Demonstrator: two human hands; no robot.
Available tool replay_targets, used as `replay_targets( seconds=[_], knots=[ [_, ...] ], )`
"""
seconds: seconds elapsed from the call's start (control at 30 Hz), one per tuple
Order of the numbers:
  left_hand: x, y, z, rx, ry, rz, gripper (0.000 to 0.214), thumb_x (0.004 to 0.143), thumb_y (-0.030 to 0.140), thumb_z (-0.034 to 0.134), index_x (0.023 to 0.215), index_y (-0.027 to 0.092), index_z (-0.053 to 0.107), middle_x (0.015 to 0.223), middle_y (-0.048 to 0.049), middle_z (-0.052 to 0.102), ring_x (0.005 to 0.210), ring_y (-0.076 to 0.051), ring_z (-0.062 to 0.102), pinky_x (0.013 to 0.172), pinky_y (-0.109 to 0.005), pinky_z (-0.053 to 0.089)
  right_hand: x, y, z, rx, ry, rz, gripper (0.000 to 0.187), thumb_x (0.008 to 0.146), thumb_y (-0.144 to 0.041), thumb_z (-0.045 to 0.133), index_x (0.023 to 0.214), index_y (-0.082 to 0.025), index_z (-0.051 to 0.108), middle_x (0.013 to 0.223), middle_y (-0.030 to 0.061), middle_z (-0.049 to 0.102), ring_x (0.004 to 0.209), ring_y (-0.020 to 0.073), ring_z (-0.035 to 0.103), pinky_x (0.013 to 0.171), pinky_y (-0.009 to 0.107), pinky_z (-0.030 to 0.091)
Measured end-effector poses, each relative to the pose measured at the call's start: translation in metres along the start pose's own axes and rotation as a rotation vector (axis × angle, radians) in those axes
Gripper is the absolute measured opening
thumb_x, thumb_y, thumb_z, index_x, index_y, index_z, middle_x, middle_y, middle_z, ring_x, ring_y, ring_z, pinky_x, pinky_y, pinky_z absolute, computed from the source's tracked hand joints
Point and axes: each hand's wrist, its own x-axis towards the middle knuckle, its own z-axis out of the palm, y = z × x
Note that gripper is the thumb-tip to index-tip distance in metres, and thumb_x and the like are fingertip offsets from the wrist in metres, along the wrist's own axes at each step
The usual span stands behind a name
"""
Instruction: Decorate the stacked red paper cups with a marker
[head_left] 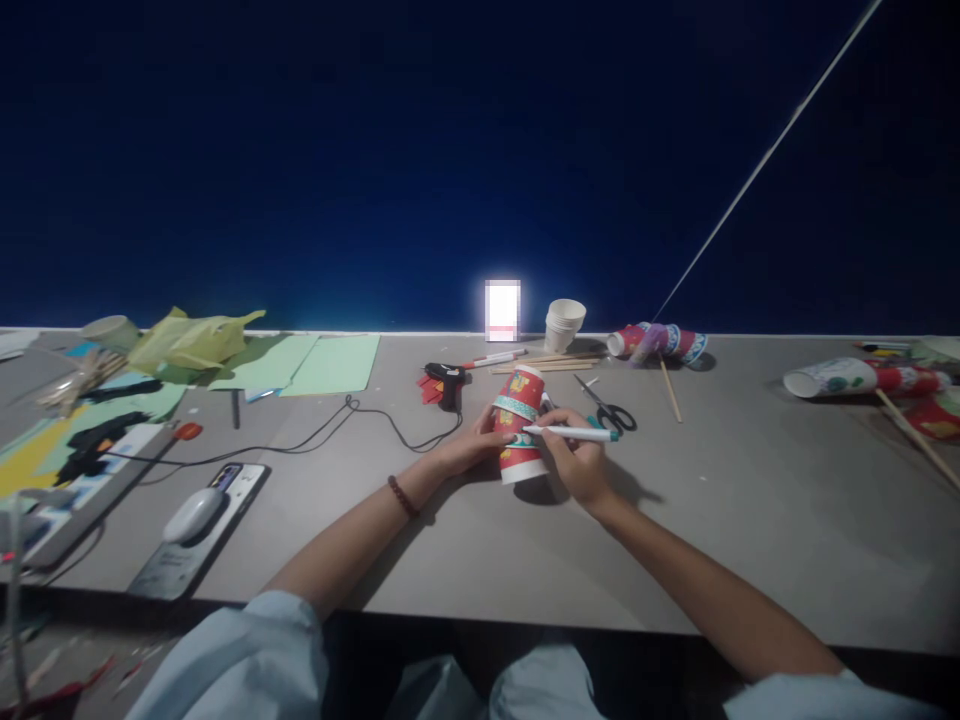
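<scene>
My left hand (pixel 472 446) is closed round the left side of a drum-like piece made from red paper cups (pixel 520 460), with teal patterned bands and yellow figures. It is held tilted just above the table. In my right hand (pixel 579 460) is a white marker (pixel 577 433) with a teal end, gripped like a pen. Its tip points left and meets the cups' red side, though I cannot tell if it presses there. Scissors (pixel 613 414) with dark handles lie just behind my right hand. A black glue gun (pixel 445 378) rests to the left behind the cups.
Behind stand stacked white cups (pixel 564 322) and wooden sticks (pixel 551 362). Finished-looking cup pieces (pixel 679 345) and a white-ended one (pixel 829 378) lie right. To the left are green paper (pixel 334 362), a power strip (pixel 97 490), a cable (pixel 285 445) and a phone (pixel 176 560) under a white case.
</scene>
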Motion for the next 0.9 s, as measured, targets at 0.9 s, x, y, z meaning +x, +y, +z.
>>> replay_targets(
  seconds=[0.9],
  knots=[
    [-0.0002, -0.0011, -0.0016, 0.0, -0.01, 0.009, 0.059, 0.07, 0.016, 0.081, 0.124, 0.022, 0.056, 0.125, -0.0122, 0.065, 0.116, -0.029, 0.061, 0.106, -0.049, 0.038, 0.0, 0.0012, 0.0009, 0.042, 0.006, 0.056, 0.006, 0.079, -0.023, 0.059, 0.075, -0.023, 0.062, 0.076, 0.0003, 0.066, 0.076, 0.0191, 0.062, 0.074, 0.032, 0.049]
  ],
)
